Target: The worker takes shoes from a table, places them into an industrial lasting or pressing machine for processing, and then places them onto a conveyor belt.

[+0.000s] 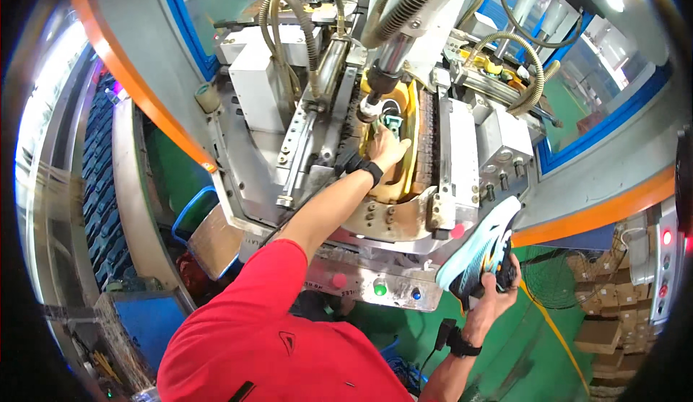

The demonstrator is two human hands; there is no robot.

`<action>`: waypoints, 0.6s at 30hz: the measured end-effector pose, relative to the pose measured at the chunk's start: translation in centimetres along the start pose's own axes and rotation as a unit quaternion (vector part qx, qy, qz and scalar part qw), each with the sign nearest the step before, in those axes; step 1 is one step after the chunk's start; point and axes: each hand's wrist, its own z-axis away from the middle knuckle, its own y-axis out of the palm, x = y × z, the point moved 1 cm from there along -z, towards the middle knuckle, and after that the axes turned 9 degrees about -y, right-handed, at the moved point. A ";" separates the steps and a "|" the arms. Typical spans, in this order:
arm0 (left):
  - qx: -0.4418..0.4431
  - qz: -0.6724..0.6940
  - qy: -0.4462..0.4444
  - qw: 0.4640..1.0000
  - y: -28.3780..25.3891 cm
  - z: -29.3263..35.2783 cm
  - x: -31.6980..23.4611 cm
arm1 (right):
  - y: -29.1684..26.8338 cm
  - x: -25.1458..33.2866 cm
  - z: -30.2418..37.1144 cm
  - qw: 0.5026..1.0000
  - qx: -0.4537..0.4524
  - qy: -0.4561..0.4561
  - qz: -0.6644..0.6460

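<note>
My left hand [388, 149] reaches forward into the machine's yellow-lined cavity [413, 110]. Its fingers close on the front of a shoe with a teal-green and dark upper [393, 121], which sits at the far end of the cavity under a metal press rod [386, 70]. Part of those fingers and most of that shoe are hidden. On the right, outside the machine, my right hand [492, 295] grips another sneaker [480, 242], pale aqua and white with a black part and orange accents. That sneaker is tilted, one end pointing up and away. Both wrists wear black bands.
A control panel [404, 292] with pink, green and blue buttons runs along the machine's front edge. White housings [261, 84] and corrugated hoses [538, 70] flank the cavity. At left runs a belt of dark blue pieces [108, 193]; cardboard boxes [599, 335] stand at right.
</note>
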 end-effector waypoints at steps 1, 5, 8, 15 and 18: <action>-0.003 -0.024 0.002 1.000 -0.8 0.4 -1.0 | -0.1 0.0 -0.3 0.999 -0.013 -0.007 0.047; -0.061 -0.039 -0.017 0.997 -0.8 -3.3 0.2 | 2.3 -0.7 -3.6 0.994 0.010 -0.050 0.096; -0.051 0.105 -0.022 0.993 -5.3 -2.1 0.5 | 6.8 -0.5 -9.4 0.983 0.061 -0.087 0.152; 0.306 0.525 -0.149 0.780 -18.4 11.2 6.6 | 26.6 0.4 -17.3 0.859 0.330 -0.015 0.391; 0.247 0.492 -0.177 0.815 -24.8 18.5 10.3 | 34.5 -4.7 -16.1 0.791 0.408 -0.054 0.453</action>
